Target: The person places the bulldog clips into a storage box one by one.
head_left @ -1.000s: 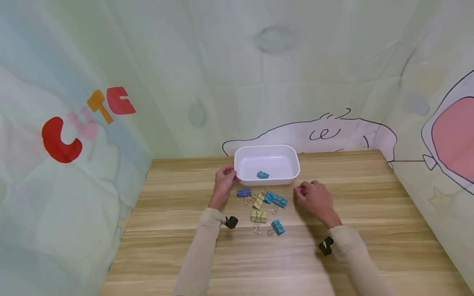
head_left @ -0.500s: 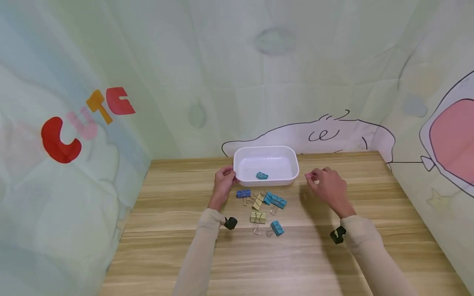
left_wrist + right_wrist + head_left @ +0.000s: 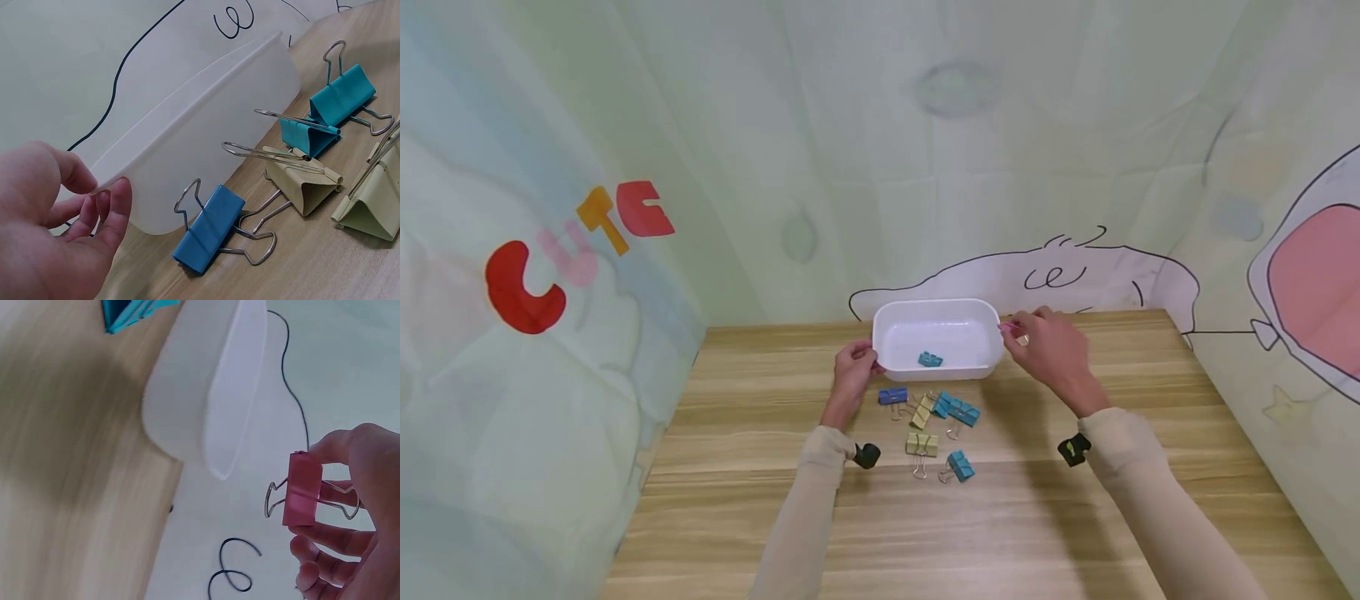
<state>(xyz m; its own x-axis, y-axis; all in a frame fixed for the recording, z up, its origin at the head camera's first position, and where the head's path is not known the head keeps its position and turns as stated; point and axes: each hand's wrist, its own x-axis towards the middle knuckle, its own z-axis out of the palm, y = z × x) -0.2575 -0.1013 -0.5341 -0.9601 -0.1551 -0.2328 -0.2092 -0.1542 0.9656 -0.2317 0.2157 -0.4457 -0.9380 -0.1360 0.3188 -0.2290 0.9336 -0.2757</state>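
Pink binder clip (image 3: 302,487) pinched in right-hand grip (image 3: 1054,350) near white tub (image 3: 962,340), teal binder clip (image 3: 930,359) inside; rim (image 3: 187,119) pinched in left-hand grip (image 3: 852,372).

The word "CUTE" (image 3: 580,268) stands on the left curtain (image 3: 512,433) at nine o'clock, slanting toward two o'clock: red C (image 3: 503,283), pale pink U, orange T (image 3: 605,220), pinkish-red E (image 3: 632,212). A looped line (image 3: 1055,275) on the back curtain (image 3: 850,125), near three o'clock, resembles a handwritten "e". A yellowish mark (image 3: 1072,448) on the black gadget (image 3: 1081,446) by the right cuff (image 3: 1108,429), near four o'clock, is too small to read.
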